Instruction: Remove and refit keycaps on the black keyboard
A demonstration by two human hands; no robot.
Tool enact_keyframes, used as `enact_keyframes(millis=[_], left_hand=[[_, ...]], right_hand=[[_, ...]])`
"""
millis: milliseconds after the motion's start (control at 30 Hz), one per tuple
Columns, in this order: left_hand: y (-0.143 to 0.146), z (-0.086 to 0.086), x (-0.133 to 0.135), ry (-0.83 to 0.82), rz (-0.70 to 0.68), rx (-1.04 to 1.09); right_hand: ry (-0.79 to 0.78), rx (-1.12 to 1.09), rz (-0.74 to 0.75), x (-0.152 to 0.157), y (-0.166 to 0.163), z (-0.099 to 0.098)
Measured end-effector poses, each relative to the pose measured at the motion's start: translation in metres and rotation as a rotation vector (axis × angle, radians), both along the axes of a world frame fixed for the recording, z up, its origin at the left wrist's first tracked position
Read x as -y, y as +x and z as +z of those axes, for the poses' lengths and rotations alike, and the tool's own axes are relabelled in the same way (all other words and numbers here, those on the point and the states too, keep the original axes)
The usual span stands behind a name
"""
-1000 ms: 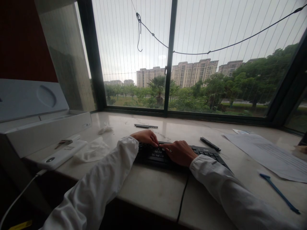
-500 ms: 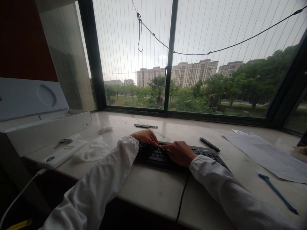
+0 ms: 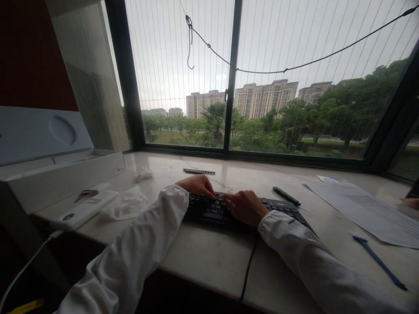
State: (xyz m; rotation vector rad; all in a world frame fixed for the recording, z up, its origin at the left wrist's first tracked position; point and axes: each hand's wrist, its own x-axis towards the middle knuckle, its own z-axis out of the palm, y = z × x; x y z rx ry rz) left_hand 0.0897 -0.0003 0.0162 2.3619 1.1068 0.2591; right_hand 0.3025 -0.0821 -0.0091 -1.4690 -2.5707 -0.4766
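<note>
A black keyboard (image 3: 212, 216) lies on the pale stone sill, with a cable running from its near edge. Over its upper left keys, my left hand (image 3: 198, 185) is closed with the fingertips pressed together and pointing down. Just right of it, my right hand (image 3: 246, 206) is curled over the middle keys, its index finger reaching toward the left fingertips. A small pale glint shows at the right fingers. Whatever either hand pinches is too small or hidden to name. The two hands are close but apart.
A white power bank (image 3: 85, 210), a crumpled clear plastic bag (image 3: 128, 204) and an open white box (image 3: 70, 174) stand left. Beyond the keyboard lies a dark slim strip (image 3: 199, 172). On the right are a black pen-like object (image 3: 286, 196), printed paper (image 3: 363, 209) and a blue tool (image 3: 379, 262).
The fingertips of my two hands have drawn slightly apart, showing more keys between them. My right hand has lifted a little. The keyboard and the other things lie as before.
</note>
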Motion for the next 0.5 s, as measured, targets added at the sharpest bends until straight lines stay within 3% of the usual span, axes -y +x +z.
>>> enact_keyframes(millis=[500], left_hand=[[0.0015, -0.0031, -0.0008, 0.048, -0.027, 0.018]], right_hand=[[0.006, -0.007, 0.000, -0.0023, 0.0017, -0.0023]])
